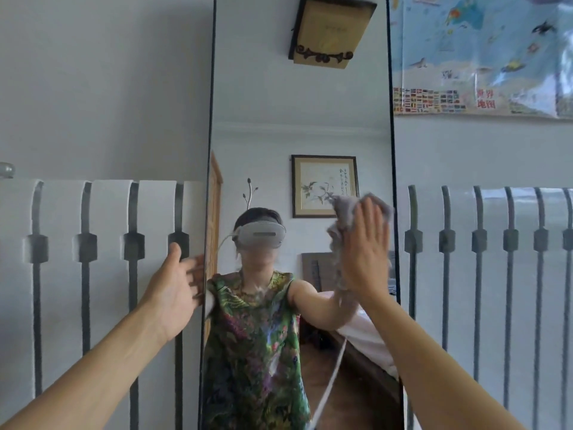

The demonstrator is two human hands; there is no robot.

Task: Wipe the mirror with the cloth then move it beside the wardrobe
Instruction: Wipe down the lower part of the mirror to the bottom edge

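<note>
Mirror (299,125): tall, narrow, full-length, with a thin dark frame. It stands upright against the wall, in front of a white slotted radiator cover (105,274), and its top and bottom run out of view.

Handling, as a judgement: a rigid glass sheet, likely heavy for its width, top-heavy and fragile. The glass face would be slick, so the long side edges of the frame are the place to take hold, one hand on each side, keeping it near vertical. The wardrobe is not in view.

Cloth (341,212): grey, soft and crumpled, limp at the hanging end. It is sandwiched between palm and glass on the mirror's right side, about mid-height in view, near the right frame edge.

Right hand (367,252): raised, palm flat to the glass, fingers straight and together, pointing up. It presses the cloth rather than clutching it, and bunched fabric shows above and left of the fingers. The forearm rises steeply from the lower right.

Left hand (173,290): spread wide, thumb up, holding nothing. Its fingertips (197,268) are at the mirror's left frame edge, apparently steadying it. They are blurred, so contact is probable, not certain.

Step in hand, as judged: wiping; the move has not begun.

Surroundings: a glossy world map poster (480,54) on the wall at upper right.
</note>
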